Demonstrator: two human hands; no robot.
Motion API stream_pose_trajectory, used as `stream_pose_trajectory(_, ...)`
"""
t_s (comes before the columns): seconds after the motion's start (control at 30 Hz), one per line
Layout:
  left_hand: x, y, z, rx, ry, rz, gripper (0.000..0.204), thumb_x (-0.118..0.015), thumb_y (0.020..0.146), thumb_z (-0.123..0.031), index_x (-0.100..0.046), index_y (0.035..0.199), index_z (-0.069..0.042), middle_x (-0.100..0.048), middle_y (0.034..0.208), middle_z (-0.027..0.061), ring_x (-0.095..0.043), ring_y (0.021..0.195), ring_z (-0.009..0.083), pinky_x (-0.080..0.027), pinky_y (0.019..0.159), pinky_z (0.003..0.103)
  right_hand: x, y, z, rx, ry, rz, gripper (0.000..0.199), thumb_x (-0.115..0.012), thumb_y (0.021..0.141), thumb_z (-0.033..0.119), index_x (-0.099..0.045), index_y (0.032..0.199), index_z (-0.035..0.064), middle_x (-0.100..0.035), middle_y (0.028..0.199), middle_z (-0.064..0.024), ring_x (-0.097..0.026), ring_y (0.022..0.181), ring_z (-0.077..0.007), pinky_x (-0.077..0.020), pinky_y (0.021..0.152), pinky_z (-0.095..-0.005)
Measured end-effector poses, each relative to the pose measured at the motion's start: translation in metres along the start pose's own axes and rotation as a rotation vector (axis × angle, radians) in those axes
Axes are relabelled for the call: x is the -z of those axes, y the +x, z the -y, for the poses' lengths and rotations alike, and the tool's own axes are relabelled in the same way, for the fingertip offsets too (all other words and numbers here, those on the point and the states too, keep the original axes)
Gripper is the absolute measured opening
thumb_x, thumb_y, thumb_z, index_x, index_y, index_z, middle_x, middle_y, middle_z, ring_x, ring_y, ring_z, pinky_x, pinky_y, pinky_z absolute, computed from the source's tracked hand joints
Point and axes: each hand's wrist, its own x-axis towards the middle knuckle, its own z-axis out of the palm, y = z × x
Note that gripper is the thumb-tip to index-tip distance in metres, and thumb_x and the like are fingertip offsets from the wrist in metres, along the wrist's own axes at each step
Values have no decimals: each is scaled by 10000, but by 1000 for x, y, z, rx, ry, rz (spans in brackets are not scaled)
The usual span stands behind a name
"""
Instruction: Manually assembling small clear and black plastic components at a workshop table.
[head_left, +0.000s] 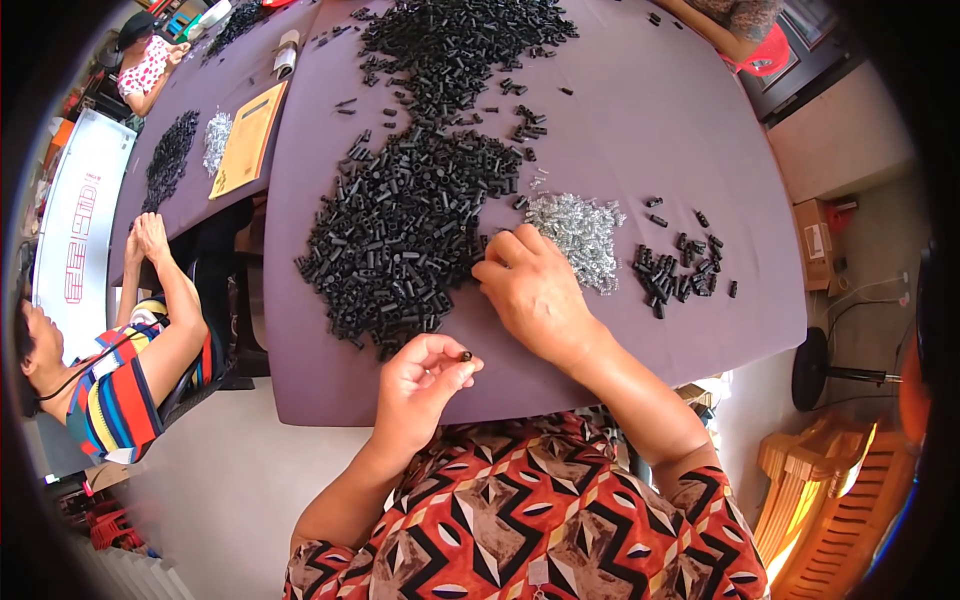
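My left hand (418, 388) is just in front of the big heap, at the table's near edge. Its thumb and index finger pinch a small black tube (466, 356), one end pointing up. My right hand (535, 300) reaches between the heap of small black tubes (410, 230) and a pile of small clear coiled pieces that look like springs (580, 238). Its fingers curl down with the tips at the heap's right edge; what they grip, if anything, is hidden. Right of the clear pile lies a smaller loose group of black pieces (660, 278).
A purplish-grey cloth covers the table (660, 110). More black parts (460, 35) spread at its far end. At left, a person in a striped shirt (125, 375) sits by another table with a yellow envelope (248, 140). A fan (810, 367) and wooden chair (845, 500) stand right.
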Motion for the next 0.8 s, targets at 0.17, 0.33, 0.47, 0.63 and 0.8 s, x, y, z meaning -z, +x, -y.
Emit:
stream_pose_trajectory(0.17, 2, -2, -8, 70, 58, 8, 146, -665, 981, -6, -651, 1124, 17, -711, 1046, 69, -672, 943, 111, -549, 840, 259, 12, -2, 5, 1, 67, 127, 155, -772, 725, 53, -704, 863, 73, -609, 955, -58, -565, 942, -285, -502, 822, -402)
stream_pose_trajectory(0.33, 5, -9, -1, -23, 66, -3, 163, -669, 974, 11, -657, 1135, 27, -714, 1046, 69, -653, 930, 99, -532, 849, 250, 7, 6, 13, 64, 221, 78, 208, -779, 736, 74, -700, 928, 72, -628, 954, -66, -599, 884, -299, -520, 808, -419)
stream_pose_trajectory(0.47, 10, -9, -3, -38, 80, -11, 162, -675, 970, 12, -657, 1130, 29, -713, 1043, 65, -648, 916, 96, -527, 846, 246, -15, 8, 31, 95, 177, 155, 279, -792, 722, 114, -666, 968, 75, -598, 910, -85, -617, 867, -293, -533, 766, -409)
stream_pose_trajectory(0.63, 16, -12, -5, -63, 98, -42, 161, -681, 967, 5, -663, 1126, 21, -709, 1027, 46, -640, 904, 81, -515, 836, 234, -1, 0, 16, 61, 186, 192, 252, -770, 738, 75, -668, 968, 60, -598, 917, -96, -619, 870, -313, -535, 767, -418)
stream_pose_trajectory(0.8, 17, -14, -3, -54, 202, -52, 143, -686, 963, -2, -676, 1104, 17, -704, 1011, 21, -633, 889, 62, -506, 815, 220, 12, -8, 9, 15, 328, 54, 213, -753, 768, 17, -693, 968, 55, -627, 927, -97, -643, 877, -317, -544, 761, -416)
